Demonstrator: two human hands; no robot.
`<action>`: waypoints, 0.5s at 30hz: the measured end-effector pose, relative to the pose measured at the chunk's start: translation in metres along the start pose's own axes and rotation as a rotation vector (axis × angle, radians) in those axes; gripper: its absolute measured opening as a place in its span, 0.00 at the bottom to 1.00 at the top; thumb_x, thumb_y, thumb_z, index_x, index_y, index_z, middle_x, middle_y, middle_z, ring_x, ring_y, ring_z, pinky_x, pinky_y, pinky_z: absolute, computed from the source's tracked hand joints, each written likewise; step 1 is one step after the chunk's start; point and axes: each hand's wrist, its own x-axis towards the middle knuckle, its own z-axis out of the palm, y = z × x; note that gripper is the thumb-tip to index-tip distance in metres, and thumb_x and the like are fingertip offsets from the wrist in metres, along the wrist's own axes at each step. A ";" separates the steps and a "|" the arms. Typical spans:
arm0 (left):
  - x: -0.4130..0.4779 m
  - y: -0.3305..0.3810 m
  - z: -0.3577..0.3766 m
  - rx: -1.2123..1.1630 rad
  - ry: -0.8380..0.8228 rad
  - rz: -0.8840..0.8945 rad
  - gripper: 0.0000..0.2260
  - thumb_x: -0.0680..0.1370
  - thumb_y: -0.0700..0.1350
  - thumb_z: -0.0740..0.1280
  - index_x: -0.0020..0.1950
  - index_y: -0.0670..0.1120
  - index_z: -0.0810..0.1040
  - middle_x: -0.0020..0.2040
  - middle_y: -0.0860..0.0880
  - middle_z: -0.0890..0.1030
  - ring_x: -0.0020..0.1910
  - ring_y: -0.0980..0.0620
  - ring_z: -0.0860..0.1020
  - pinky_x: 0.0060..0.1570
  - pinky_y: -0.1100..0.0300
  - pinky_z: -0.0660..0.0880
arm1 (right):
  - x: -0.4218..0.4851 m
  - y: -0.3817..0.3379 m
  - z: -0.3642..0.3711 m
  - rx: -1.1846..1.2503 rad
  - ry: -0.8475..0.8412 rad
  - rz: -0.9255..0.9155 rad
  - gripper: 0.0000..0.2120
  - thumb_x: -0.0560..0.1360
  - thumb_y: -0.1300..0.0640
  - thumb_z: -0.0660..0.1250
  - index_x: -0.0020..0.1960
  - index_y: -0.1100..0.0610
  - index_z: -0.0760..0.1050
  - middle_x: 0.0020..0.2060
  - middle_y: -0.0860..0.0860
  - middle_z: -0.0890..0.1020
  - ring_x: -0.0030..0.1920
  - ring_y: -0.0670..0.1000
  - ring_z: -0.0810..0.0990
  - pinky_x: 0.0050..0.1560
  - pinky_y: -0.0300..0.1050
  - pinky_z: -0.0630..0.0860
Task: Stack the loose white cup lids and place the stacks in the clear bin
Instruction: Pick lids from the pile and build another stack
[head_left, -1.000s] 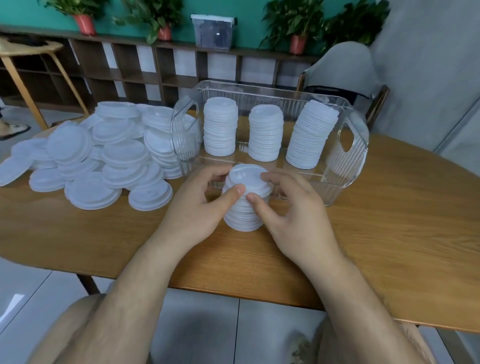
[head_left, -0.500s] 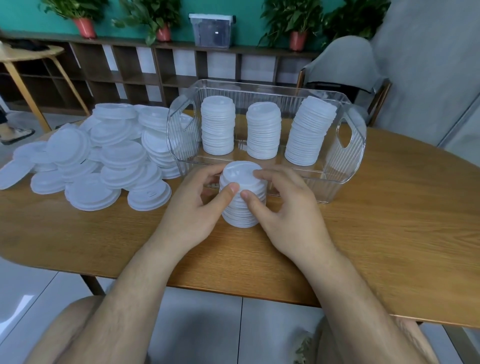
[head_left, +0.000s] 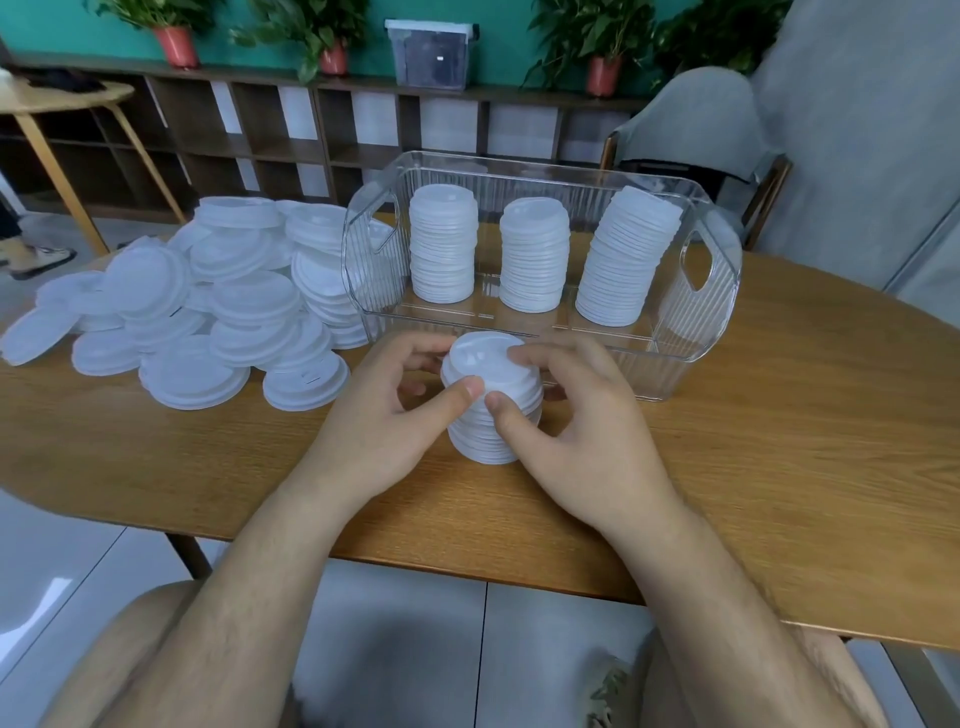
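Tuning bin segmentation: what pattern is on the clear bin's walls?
Vertical ribbing on transparent plastic; the clear bin shows best in the head view.

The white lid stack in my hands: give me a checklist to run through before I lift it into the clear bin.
1. Grip: left hand and right hand both curl round the stack of white plastic lids: ok.
2. Stack straightness: fingers cover its sides: cannot tell.
3. Free floor in the clear ribbed plastic bin, in front of its three lid stacks: ok.
4. Stacks in the bin upright: the rightmost lid stack leans to the right: not ok.
5. Lift path: only the bin's near wall stands between the held stack and the free floor: ok.
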 end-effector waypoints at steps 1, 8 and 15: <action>-0.001 0.000 -0.001 0.005 -0.002 0.000 0.15 0.76 0.50 0.74 0.61 0.55 0.79 0.57 0.57 0.81 0.56 0.60 0.79 0.59 0.57 0.76 | -0.001 0.000 -0.001 -0.002 -0.009 0.000 0.20 0.74 0.49 0.75 0.63 0.55 0.80 0.59 0.45 0.76 0.62 0.42 0.75 0.62 0.34 0.71; -0.003 -0.001 -0.003 0.078 -0.049 0.001 0.14 0.76 0.50 0.74 0.62 0.55 0.79 0.56 0.59 0.81 0.55 0.63 0.79 0.57 0.63 0.75 | -0.002 0.001 0.000 -0.043 -0.030 0.007 0.22 0.73 0.45 0.71 0.62 0.56 0.80 0.58 0.45 0.75 0.62 0.44 0.75 0.62 0.39 0.74; -0.003 -0.005 -0.003 0.189 -0.101 0.066 0.16 0.77 0.53 0.72 0.64 0.55 0.79 0.58 0.61 0.77 0.60 0.64 0.76 0.62 0.60 0.74 | -0.005 0.001 0.000 -0.063 -0.051 0.038 0.26 0.71 0.39 0.67 0.61 0.55 0.80 0.58 0.43 0.75 0.62 0.44 0.75 0.62 0.44 0.75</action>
